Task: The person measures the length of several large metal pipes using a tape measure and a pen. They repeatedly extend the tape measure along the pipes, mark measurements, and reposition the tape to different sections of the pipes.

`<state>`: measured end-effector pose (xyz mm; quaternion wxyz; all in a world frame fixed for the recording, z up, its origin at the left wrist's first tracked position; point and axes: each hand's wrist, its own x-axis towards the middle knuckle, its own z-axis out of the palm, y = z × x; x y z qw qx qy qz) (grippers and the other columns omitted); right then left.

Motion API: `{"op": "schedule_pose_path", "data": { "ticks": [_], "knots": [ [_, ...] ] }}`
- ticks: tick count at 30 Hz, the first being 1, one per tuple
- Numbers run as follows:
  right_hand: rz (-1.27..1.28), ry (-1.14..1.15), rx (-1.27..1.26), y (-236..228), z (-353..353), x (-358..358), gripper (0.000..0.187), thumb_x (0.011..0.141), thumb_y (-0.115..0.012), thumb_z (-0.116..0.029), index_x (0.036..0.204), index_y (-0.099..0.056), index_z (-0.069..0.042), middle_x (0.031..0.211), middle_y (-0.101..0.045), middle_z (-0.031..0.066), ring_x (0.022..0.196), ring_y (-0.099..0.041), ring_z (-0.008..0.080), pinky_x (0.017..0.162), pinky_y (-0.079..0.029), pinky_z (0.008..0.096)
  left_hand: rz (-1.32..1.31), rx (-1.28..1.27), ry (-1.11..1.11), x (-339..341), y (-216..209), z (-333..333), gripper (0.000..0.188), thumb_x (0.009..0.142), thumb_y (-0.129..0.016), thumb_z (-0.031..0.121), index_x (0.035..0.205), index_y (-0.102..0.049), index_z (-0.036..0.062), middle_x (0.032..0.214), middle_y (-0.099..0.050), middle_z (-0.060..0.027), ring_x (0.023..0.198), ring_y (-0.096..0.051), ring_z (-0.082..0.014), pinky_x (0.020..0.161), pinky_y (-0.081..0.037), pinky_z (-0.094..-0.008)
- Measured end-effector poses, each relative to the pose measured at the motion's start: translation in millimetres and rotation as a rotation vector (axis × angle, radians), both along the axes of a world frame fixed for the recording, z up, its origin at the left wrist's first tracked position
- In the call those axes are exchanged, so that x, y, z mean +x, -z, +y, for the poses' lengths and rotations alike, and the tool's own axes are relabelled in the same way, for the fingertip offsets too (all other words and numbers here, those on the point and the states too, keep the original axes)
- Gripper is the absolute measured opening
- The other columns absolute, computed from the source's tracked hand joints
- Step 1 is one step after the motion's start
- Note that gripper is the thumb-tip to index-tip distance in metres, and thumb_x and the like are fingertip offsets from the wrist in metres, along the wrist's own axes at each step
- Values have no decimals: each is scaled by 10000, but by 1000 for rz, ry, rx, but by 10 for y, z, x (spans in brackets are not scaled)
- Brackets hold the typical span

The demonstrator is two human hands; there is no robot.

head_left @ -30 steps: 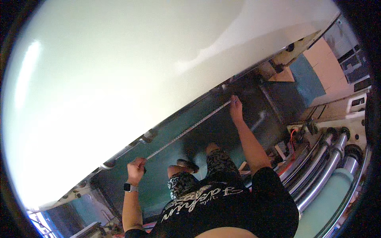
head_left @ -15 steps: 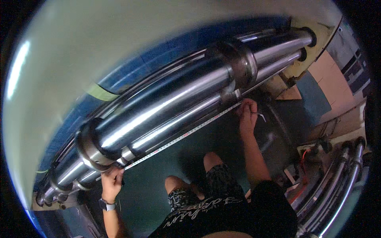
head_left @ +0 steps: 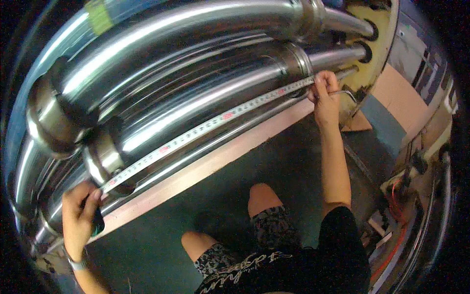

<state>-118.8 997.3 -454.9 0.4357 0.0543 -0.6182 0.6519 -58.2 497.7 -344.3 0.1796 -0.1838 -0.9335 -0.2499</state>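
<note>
A white measuring tape with black and red marks (head_left: 227,115) is stretched taut between my hands, along a polished metal cylinder (head_left: 196,108). My left hand (head_left: 81,208) is closed on the tape near a steel collar (head_left: 104,159) on the cylinder. A dark, partly hidden object with a green edge, perhaps the tape's case, shows under its fingers. My right hand (head_left: 325,90) pinches the tape beside the right-hand collar (head_left: 297,59). A thin bent metal rod, like a hex key (head_left: 348,93), sticks out of this hand too.
A larger polished cylinder (head_left: 186,24) with wide collars lies behind. Below the tape runs a thin rod, then a pale straight ledge (head_left: 205,171). Cardboard (head_left: 399,90) lies at the right, with an orange cable (head_left: 396,201) and more metal pipes nearer me.
My view has moved closer to the cylinders. The tape, still stretched between both hands, has shifted from below the cylinders to across the front one. My hands are farther apart.
</note>
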Motion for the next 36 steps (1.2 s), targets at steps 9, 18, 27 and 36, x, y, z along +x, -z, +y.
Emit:
{"op": "schedule_pose_path", "data": {
  "ticks": [9, 18, 27, 36],
  "knots": [
    [-28, -110, -23, 2, 185, 141, 95, 861, -518, -169, 869, -454, -99, 611, -359, -36, 503, -314, 49, 415, -266, 193, -267, -19, 306, -224, -108, -222, 186, 805, -526, 140, 705, -558, -13, 578, -546, -71, 553, -509, -133, 535, -404, -295],
    [19, -161, -50, -326, 29, 352, 115, 870, -498, -157, 810, -422, -95, 588, -321, -32, 484, -294, 48, 399, -262, 188, -380, 63, 316, -92, -269, -264, 216, 810, -513, 154, 684, -559, -15, 550, -538, -62, 536, -514, -131, 525, -410, -286],
    [-11, -231, -12, -269, 181, 362, 130, 862, -517, -169, 812, -416, -104, 594, -311, -37, 477, -275, 45, 388, -251, 185, -454, -73, 230, -45, -371, -200, 184, 790, -515, 133, 715, -591, -17, 565, -557, -67, 541, -538, -128, 533, -427, -278],
    [3, -254, -22, -215, 339, 304, 99, 879, -484, -171, 839, -422, -105, 622, -320, -35, 501, -285, 48, 394, -260, 180, -404, -96, 241, 13, -387, -104, 201, 796, -516, 154, 710, -591, -11, 569, -564, -78, 541, -544, -144, 525, -425, -290]
  ]
}}
